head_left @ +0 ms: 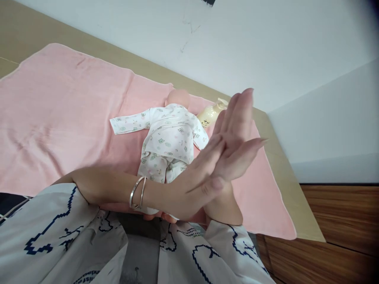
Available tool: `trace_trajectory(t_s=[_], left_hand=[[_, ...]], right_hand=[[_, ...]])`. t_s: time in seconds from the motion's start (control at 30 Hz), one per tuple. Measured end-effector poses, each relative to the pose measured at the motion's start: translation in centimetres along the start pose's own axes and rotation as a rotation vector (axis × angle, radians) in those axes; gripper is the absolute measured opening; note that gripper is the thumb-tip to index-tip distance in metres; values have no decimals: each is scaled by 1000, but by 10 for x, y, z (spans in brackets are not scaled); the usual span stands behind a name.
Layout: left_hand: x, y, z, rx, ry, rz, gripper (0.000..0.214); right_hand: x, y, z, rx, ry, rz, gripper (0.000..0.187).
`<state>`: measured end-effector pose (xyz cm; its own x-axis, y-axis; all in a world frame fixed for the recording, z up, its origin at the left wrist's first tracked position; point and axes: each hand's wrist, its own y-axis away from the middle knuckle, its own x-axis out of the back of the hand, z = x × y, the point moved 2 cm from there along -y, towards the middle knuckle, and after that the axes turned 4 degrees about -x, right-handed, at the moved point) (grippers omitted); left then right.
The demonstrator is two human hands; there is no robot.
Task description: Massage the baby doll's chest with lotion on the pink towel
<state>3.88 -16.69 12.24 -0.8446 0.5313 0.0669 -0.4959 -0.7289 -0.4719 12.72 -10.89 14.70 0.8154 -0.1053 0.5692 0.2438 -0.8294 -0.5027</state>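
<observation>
Pink cloth (83, 98) is stretching below as I'm touching my straight-fingered left hand (194, 189) to my flat right hand (237, 138), neither holding anything, while beyond them the doll (170, 136) is lying, probably light, soft-clothed, best gripped round its trunk.

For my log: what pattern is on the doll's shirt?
The shirt is white with small scattered prints; head view.

The left hand (194, 187) touches the right hand (237, 152) above a clothed doll (171, 134) on a pink blanket (74, 110).
</observation>
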Motion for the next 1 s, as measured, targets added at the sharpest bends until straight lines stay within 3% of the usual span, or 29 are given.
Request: trace_trajectory(t_s=[0.1, 0.27, 0.37, 0.5, 0.63, 0.83, 1.0], left_hand=[[-2, 3, 1, -73, 56, -51, 79], [11, -7, -4, -137, 7, 90, 68], [23, -18, -10, -216, -12, 212, 58], [41, -31, -14, -105, 51, 372, 52], [51, -34, -2, -51, 93, 445, 41], [33, -20, -5, 27, -72, 350, 52], [14, -7, -9, -82, -93, 202, 56]], right_hand=[[10, -5, 6, -22, -177, 212, 69], [7, -3, 7, 60, -292, 285, 65], [-2, 1, 5, 50, -296, 253, 61], [-20, 7, 2, 103, -319, 117, 61], [-32, 13, -6, 199, -203, -12, 62], [-31, 22, -12, 84, -7, -61, 68], [-24, 19, -2, 39, -194, -38, 65]])
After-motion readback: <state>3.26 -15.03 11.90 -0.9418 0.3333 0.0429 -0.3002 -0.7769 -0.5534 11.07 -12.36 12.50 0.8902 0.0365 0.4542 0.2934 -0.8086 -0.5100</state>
